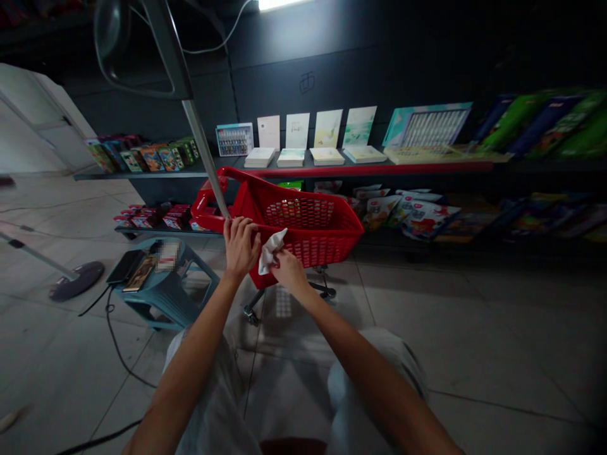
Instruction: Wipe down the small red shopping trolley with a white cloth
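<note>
A small red plastic shopping cart (265,237) with perforated walls stands in front of me. Near its handle end, my left hand (241,245) lies over the rim, fingers bent down across it. In my right hand (288,270) is a crumpled white cloth (272,251), pinched between the fingers and pressed against the cart's near outer wall. Close by my left fingertips a metal pole (203,142) rises to a dark frame at the top left. The inside of my left hand and my right fingertips are partly hidden.
A blue-grey plastic stool (177,287) stands left, carrying a phone-like item and small boxes. Black cables (118,354) run along the floor beside a round pole base (78,281). Behind the cart, shelves (284,172) hold notebooks, pen sets, snack bags and boxes.
</note>
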The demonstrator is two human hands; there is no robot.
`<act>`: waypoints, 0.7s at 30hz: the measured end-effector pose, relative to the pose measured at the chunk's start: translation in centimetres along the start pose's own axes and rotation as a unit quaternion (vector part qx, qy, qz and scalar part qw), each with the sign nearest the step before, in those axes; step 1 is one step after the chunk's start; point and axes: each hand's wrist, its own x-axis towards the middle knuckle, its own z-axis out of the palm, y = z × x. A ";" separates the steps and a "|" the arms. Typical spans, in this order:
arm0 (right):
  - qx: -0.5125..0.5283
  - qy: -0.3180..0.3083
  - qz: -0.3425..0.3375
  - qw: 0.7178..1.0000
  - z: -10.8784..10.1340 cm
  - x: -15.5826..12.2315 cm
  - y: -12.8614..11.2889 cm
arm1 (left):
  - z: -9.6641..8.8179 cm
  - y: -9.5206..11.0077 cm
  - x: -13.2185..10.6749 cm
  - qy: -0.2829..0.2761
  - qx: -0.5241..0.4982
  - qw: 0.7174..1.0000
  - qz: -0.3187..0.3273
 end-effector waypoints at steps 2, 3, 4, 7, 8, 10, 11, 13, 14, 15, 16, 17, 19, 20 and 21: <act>0.051 0.031 0.011 0.998 0.1 0.1 1.4 | 0.0 -0.1 -0.1 -0.004 0.005 1.000 0.003; 0.084 0.045 0.021 0.995 0.2 0.2 2.0 | 0.0 -0.1 -0.2 -0.007 0.009 1.000 0.004; 0.124 0.057 0.035 0.990 0.4 0.2 2.5 | 0.0 -0.1 -0.2 -0.009 0.012 1.000 0.005; 0.310 0.092 0.128 0.938 1.0 0.1 3.2 | -0.1 0.2 -0.4 -0.009 0.020 1.000 0.003; 0.387 0.113 0.170 0.899 1.2 0.1 3.2 | -0.1 0.4 -0.4 -0.008 0.021 1.000 0.003; 0.521 0.170 0.247 0.799 1.3 0.2 3.0 | -0.2 0.6 -0.5 -0.006 0.025 1.000 0.007; 0.565 0.197 0.274 0.753 1.1 0.3 3.0 | -0.3 0.6 -0.6 -0.004 0.027 1.000 0.011; 0.606 0.237 0.306 0.695 0.4 0.6 3.1 | -0.4 0.6 -0.7 -0.003 0.030 0.999 0.021; 0.609 0.251 0.316 0.683 -0.1 0.8 3.4 | -0.4 0.5 -0.8 -0.005 0.032 0.999 0.025; 0.605 0.264 0.326 0.676 -0.6 0.9 3.9 | -0.5 0.4 -0.8 -0.009 0.034 0.999 0.029; 0.599 0.275 0.336 0.673 -1.3 1.0 4.6 | -0.6 0.2 -0.9 -0.016 0.034 0.999 0.032; 0.591 0.286 0.346 0.670 -2.0 1.0 5.4 | -0.6 0.0 -1.0 -0.023 0.034 0.998 0.036; 0.571 0.313 0.369 0.663 -3.5 0.9 7.5 | -0.8 -0.3 -1.3 -0.035 0.035 0.998 0.047; 0.560 0.329 0.380 0.658 -4.3 0.7 8.7 | -0.8 -0.4 -1.4 -0.038 0.035 0.997 0.053; 0.548 0.347 0.392 0.653 -5.1 0.5 9.9 | -0.9 -0.6 -1.6 -0.038 0.035 0.997 0.059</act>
